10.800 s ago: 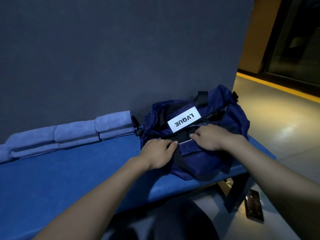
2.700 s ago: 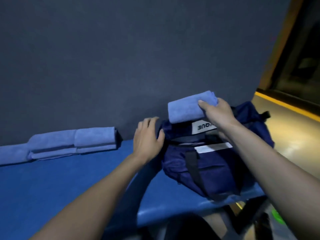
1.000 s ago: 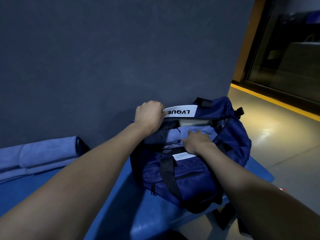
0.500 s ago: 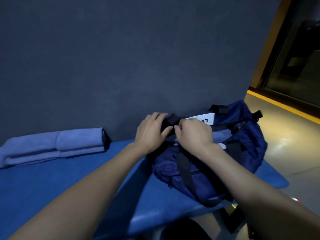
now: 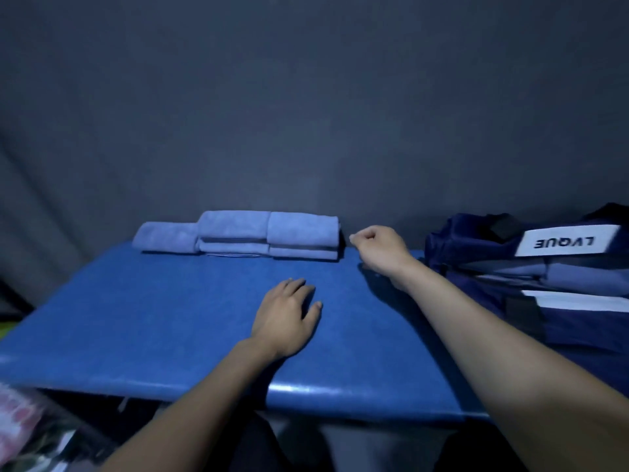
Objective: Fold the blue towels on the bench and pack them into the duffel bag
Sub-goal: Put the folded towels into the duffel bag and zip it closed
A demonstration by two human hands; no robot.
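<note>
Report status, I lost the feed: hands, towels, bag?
Left hand flat on bench. Right hand empty, nearing folded towels. Duffel bag open, unobstructed.

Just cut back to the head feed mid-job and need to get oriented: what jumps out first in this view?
A row of folded blue towels lies along the back edge of the blue bench, against the dark wall. At the far right sits the navy duffel bag, open, with a folded towel inside below its white LVQUE label. The left hand rests flat on the bench; the right hand, loosely curled and empty, hangs just right of the row.
</note>
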